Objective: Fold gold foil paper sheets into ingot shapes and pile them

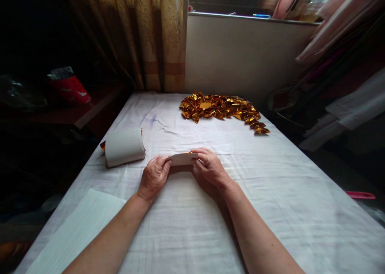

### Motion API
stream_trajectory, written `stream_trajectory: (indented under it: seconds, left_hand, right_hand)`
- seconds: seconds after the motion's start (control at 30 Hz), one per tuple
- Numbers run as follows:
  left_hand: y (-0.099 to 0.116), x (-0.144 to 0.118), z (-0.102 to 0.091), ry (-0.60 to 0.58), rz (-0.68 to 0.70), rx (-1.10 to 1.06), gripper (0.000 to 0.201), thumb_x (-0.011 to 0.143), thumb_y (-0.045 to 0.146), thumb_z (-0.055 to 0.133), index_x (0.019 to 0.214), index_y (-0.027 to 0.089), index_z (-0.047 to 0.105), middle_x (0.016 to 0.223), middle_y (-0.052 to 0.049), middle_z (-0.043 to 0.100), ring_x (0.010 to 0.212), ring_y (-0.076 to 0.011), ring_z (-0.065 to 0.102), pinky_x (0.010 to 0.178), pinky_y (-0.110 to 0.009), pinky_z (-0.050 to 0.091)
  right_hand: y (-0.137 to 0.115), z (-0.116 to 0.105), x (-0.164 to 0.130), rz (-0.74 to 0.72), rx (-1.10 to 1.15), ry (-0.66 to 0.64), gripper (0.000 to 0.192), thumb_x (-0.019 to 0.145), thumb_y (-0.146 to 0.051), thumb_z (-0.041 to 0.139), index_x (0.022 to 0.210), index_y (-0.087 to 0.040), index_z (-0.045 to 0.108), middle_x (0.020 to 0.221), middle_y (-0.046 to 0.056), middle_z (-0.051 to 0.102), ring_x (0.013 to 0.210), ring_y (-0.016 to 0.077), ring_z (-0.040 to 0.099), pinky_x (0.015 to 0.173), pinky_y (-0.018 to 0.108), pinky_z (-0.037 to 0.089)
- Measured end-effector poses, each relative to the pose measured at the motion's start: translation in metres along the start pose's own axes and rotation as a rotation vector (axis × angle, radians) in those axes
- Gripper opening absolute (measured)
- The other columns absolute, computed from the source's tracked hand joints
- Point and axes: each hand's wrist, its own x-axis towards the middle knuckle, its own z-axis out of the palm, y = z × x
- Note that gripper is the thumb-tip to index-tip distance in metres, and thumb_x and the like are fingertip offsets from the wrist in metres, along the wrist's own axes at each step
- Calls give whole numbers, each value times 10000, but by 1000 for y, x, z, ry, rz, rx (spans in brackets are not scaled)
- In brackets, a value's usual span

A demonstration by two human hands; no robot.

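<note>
Between my two hands, just above the white cloth, is a small folded strip of paper (182, 159), its pale side towards me and a speck of gold at its far edge. My left hand (155, 176) pinches the strip's left end between thumb and fingers. At the other end, my right hand (209, 166) is closed on it the same way. A curved stack of paper sheets (124, 148), pale outside with gold foil showing at its edges, lies to the left. Farther back sits a heap of folded gold foil pieces (221, 106).
The white cloth (270, 210) covers the table. A pale sheet (78, 230) lies at the front left. A red container (70, 89) stands on a dark side table. Curtains (150, 37) hang behind, clothes (355, 105) on the right. A pink handle (360, 195) shows beyond the right edge.
</note>
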Motion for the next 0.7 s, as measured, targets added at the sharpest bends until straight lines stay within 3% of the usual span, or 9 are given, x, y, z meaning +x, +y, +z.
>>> stream_trajectory:
  seconds: [0.1,0.2,0.3,0.37,0.47,0.6,0.7]
  left_hand:
    - [3,0,-4,32,-134,-89,309,923,425,450,882,204,662,683,-4,684,615,-144,635,617,-227,488]
    - [6,0,-6,102,-176,-200,324,887,463,509,905,183,671,672,6,674,596,-122,619,602,-204,472]
    - [7,0,-5,118,-198,-258,398,874,456,547,1140,174,636,612,54,614,550,-87,575,604,-181,467]
    - [6,0,-4,93,-209,-274,494,881,430,551,1302,171,540,616,73,593,552,-76,567,627,-177,480]
    - [4,1,-1,92,-192,-268,535,876,396,557,1362,183,485,813,22,662,671,-95,625,691,-210,528]
    - [5,3,-3,103,-32,-156,360,901,326,513,1232,214,599,1137,-81,648,999,-178,642,840,-306,555]
    - [10,1,-6,54,139,-9,252,918,280,505,1090,226,682,1287,-99,598,1200,-225,556,1007,-392,474]
  right_hand:
    - [-9,-3,2,79,198,-13,245,914,-305,464,835,-222,681,797,17,681,759,168,598,730,286,463]
    - [-14,-4,3,161,420,-35,274,893,-375,465,729,-204,602,649,-22,574,626,133,522,606,240,412]
    - [-16,-4,3,206,514,-54,290,870,-406,472,669,-206,531,600,-41,491,584,119,468,566,227,375]
    - [-17,-3,3,220,454,-48,295,868,-399,470,642,-211,497,591,-44,464,581,118,451,564,227,351]
    - [-18,-2,3,231,248,-50,306,877,-368,472,610,-218,460,571,-43,449,562,121,424,554,237,304]
    - [-22,-2,2,274,-83,-92,270,905,-331,490,661,-228,541,601,-18,553,564,141,468,556,259,272]
    - [-25,-1,2,306,-260,-118,249,937,-344,485,764,-235,626,705,19,664,635,165,562,574,266,286]
